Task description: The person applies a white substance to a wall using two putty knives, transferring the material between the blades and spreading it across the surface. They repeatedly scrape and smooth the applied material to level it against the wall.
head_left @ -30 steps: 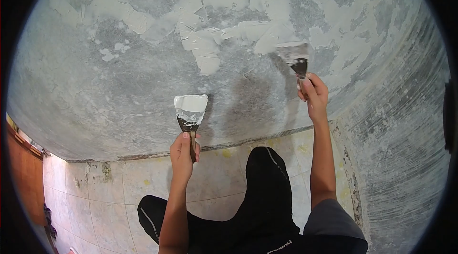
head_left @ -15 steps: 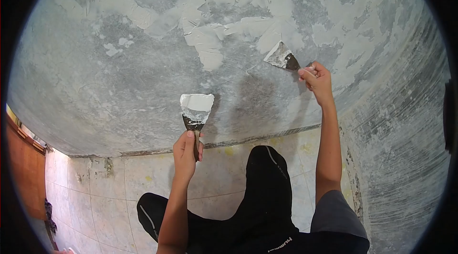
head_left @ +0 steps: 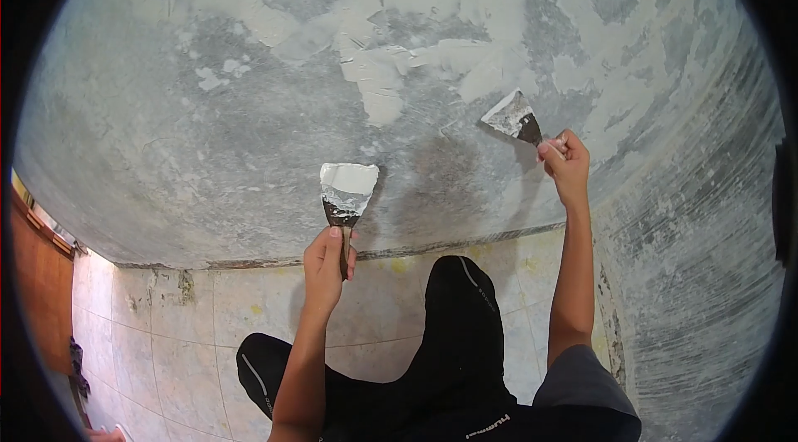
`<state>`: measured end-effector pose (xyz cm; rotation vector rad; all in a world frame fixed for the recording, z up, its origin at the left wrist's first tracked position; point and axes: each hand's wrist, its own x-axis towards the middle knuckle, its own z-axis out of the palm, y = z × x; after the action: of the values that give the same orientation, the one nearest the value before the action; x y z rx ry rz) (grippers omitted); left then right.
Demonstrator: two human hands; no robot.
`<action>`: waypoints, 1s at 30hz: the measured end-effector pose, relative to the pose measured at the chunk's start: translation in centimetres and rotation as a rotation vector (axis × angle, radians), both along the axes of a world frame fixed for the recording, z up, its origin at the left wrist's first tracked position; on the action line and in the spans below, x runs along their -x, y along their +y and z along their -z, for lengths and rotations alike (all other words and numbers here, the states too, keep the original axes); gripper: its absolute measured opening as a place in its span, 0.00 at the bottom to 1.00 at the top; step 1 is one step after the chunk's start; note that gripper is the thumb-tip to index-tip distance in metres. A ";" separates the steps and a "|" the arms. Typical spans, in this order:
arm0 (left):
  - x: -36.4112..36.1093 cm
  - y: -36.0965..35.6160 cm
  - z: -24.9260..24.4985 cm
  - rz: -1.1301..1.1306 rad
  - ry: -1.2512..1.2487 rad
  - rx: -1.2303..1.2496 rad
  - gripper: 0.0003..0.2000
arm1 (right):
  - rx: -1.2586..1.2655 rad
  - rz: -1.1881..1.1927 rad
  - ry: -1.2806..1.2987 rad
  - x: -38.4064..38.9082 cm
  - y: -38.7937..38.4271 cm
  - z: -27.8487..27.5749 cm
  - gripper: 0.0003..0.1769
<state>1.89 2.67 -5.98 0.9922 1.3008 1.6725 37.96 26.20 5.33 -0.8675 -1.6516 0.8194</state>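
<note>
My left hand (head_left: 326, 263) is wrapped round the handle of a putty knife (head_left: 342, 208), blade upward, with a thick band of white putty (head_left: 350, 177) along its top edge. Higher up on the right, my right hand (head_left: 567, 164) grips a second putty knife (head_left: 517, 120). Its blade points up and left, close to the grey wall (head_left: 274, 135), and has white putty along the edge; whether it touches the wall I cannot tell. Pale putty patches (head_left: 382, 76) cover parts of the wall above both knives.
Below the wall lies a tiled floor (head_left: 187, 334), with my black-clad knees (head_left: 465, 309) over it. A rough side wall (head_left: 690, 276) stands at the right. A wooden door (head_left: 41, 284) and dark cloth (head_left: 78, 367) are at the far left. Part of a person's hand (head_left: 104, 435) shows at the bottom left.
My right hand and its knife have moved down and slightly right along the wall. The left hand's knife is nearly where it was. The view has shifted slightly.
</note>
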 end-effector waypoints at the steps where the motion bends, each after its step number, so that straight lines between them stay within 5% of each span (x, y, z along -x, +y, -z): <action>1: 0.1 0.0 -0.1 0.005 -0.005 0.002 0.25 | 0.001 -0.037 0.062 1.1 -0.9 -0.3 0.16; 6: 0.5 0.0 -0.4 0.013 -0.051 -0.010 0.24 | 0.069 -0.137 0.183 9.6 -4.9 -3.3 0.14; 11: 0.6 0.4 -0.3 0.001 -0.094 -0.031 0.24 | 0.038 -0.121 0.243 14.9 -4.4 -0.3 0.13; 16: 0.8 -0.4 -1.5 -0.005 -0.094 -0.045 0.24 | 0.070 -0.060 0.390 13.5 -3.6 6.1 0.14; 25: 1.2 0.6 -0.9 -0.038 -0.082 -0.044 0.25 | 0.010 -0.065 0.299 17.6 -3.8 1.3 0.16; 30: 0.9 0.7 -0.6 -0.018 -0.072 -0.039 0.26 | 0.018 0.121 0.371 9.6 -5.6 7.3 0.17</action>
<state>0.94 3.38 -5.35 0.9368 1.2371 1.7375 28.37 20.59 -1.96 -0.7668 -1.2581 0.8539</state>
